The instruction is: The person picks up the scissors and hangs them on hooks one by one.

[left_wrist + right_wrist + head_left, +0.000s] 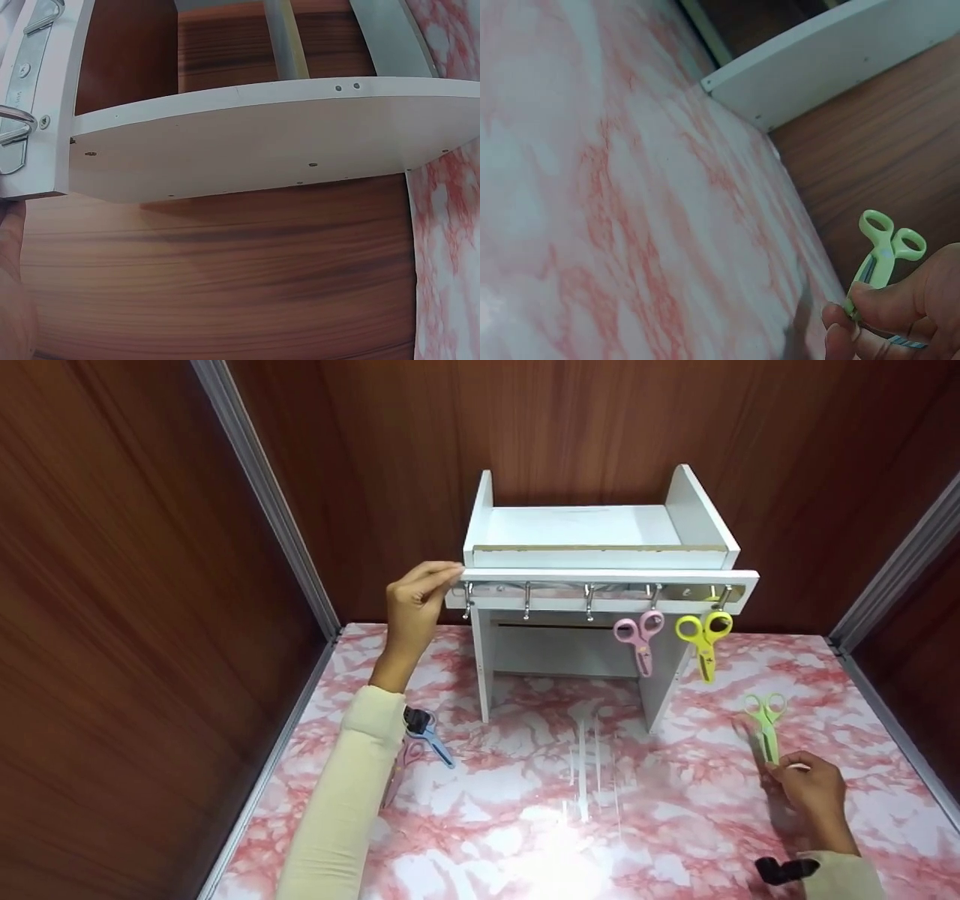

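Note:
Light green scissors are pinched near the blade tip between the thumb and fingers of my right hand, with the handle loops pointing away; the right wrist view shows the same grip. My left hand holds the left end of a white hook rail on the front of a small white shelf unit. Part of that hand's grip is hidden in the left wrist view. Pink scissors and yellow scissors hang by handle loops from the two rightmost hooks.
Blue scissors and another pink pair lie beside my left forearm, partly hidden by it. A pink-and-white marbled table lies underneath. Brown wood-look panels enclose the back and sides.

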`<state>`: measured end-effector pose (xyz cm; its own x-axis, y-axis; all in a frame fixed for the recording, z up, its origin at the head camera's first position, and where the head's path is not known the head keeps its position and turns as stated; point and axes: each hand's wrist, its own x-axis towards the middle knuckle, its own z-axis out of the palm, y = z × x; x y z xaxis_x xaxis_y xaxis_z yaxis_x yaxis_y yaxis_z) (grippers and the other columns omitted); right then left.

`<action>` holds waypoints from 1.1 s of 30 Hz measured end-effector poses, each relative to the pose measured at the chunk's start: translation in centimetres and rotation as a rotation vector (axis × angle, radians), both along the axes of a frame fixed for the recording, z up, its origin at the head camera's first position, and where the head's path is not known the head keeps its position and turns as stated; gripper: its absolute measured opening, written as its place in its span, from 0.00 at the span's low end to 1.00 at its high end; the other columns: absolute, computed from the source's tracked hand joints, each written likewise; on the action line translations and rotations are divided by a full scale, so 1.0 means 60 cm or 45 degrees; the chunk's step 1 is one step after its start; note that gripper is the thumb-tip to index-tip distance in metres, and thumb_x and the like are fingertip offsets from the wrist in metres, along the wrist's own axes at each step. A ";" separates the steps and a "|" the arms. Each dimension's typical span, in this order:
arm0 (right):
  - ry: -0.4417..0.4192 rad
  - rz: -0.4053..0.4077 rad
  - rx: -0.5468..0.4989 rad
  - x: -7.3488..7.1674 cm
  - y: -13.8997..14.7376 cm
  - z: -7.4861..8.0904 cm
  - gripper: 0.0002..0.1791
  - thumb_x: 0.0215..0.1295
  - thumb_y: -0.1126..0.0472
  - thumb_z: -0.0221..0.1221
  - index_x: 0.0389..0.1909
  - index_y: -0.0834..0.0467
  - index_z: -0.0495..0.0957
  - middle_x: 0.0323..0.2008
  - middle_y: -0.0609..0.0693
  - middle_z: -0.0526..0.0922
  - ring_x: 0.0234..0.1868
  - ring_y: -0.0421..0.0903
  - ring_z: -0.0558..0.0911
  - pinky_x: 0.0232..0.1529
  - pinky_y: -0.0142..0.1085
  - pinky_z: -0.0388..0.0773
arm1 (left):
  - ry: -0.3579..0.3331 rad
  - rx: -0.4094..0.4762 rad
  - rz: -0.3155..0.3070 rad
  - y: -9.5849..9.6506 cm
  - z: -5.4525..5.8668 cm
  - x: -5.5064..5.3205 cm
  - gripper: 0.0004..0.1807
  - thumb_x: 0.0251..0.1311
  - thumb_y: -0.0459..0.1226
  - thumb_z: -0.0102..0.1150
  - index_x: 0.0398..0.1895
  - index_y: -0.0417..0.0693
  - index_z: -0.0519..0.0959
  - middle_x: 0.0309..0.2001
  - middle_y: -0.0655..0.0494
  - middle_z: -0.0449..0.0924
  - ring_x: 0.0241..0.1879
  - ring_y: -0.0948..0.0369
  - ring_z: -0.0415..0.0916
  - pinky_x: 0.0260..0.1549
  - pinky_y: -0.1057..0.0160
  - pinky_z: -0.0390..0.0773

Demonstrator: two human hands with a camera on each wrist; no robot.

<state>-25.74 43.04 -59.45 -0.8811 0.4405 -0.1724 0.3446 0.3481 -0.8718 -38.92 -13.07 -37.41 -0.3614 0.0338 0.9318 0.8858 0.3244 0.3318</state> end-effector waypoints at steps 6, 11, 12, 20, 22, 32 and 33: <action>0.090 -0.005 0.038 0.006 -0.011 0.022 0.04 0.65 0.68 0.62 0.32 0.65 0.78 0.18 0.43 0.85 0.21 0.41 0.85 0.21 0.33 0.80 | -0.003 -0.002 0.017 -0.002 0.002 0.002 0.06 0.61 0.28 0.68 0.39 0.37 0.89 0.40 0.50 0.88 0.41 0.56 0.86 0.43 0.68 0.83; 0.133 -0.010 0.062 0.012 -0.020 0.038 0.05 0.65 0.67 0.63 0.32 0.65 0.78 0.16 0.38 0.84 0.19 0.39 0.84 0.21 0.31 0.79 | 0.000 0.002 0.029 0.000 -0.001 0.001 0.06 0.59 0.26 0.68 0.38 0.36 0.89 0.40 0.48 0.88 0.41 0.55 0.86 0.42 0.69 0.82; 0.137 -0.009 0.060 0.014 -0.021 0.041 0.05 0.66 0.67 0.63 0.32 0.66 0.78 0.17 0.38 0.84 0.20 0.39 0.84 0.22 0.31 0.80 | 0.001 0.004 0.026 0.000 -0.001 0.001 0.06 0.59 0.26 0.68 0.38 0.36 0.89 0.40 0.48 0.88 0.41 0.54 0.86 0.42 0.68 0.82; 0.159 0.007 0.032 0.022 -0.034 0.069 0.06 0.69 0.66 0.62 0.37 0.66 0.77 0.20 0.38 0.84 0.23 0.41 0.84 0.26 0.30 0.82 | -0.004 0.011 0.007 0.001 -0.002 -0.002 0.06 0.60 0.26 0.67 0.39 0.36 0.89 0.40 0.48 0.88 0.41 0.54 0.86 0.43 0.68 0.83; 0.176 0.016 0.020 0.024 -0.037 0.075 0.06 0.68 0.66 0.62 0.36 0.66 0.77 0.20 0.37 0.84 0.22 0.41 0.84 0.26 0.29 0.81 | -0.004 0.013 0.008 0.000 -0.002 -0.003 0.06 0.61 0.26 0.67 0.39 0.36 0.89 0.40 0.49 0.88 0.42 0.55 0.86 0.43 0.68 0.83; 0.262 0.041 0.062 0.033 -0.051 0.102 0.06 0.68 0.67 0.63 0.36 0.67 0.77 0.20 0.36 0.84 0.21 0.34 0.82 0.25 0.27 0.80 | 0.001 0.011 -0.002 0.001 -0.003 -0.003 0.06 0.61 0.27 0.67 0.39 0.37 0.89 0.40 0.49 0.88 0.41 0.55 0.86 0.43 0.67 0.83; 0.276 0.039 0.060 0.034 -0.052 0.105 0.06 0.68 0.67 0.63 0.36 0.67 0.77 0.20 0.36 0.84 0.21 0.34 0.83 0.25 0.27 0.80 | 0.001 0.013 -0.001 0.000 -0.003 -0.002 0.06 0.61 0.27 0.67 0.39 0.38 0.90 0.40 0.49 0.88 0.41 0.55 0.86 0.43 0.67 0.83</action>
<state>-23.73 39.93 -53.15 -0.9085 0.4157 0.0424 0.1396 0.3975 -0.9069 -39.05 -13.05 -37.60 -0.3607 0.0244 0.9324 0.8864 0.3200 0.3345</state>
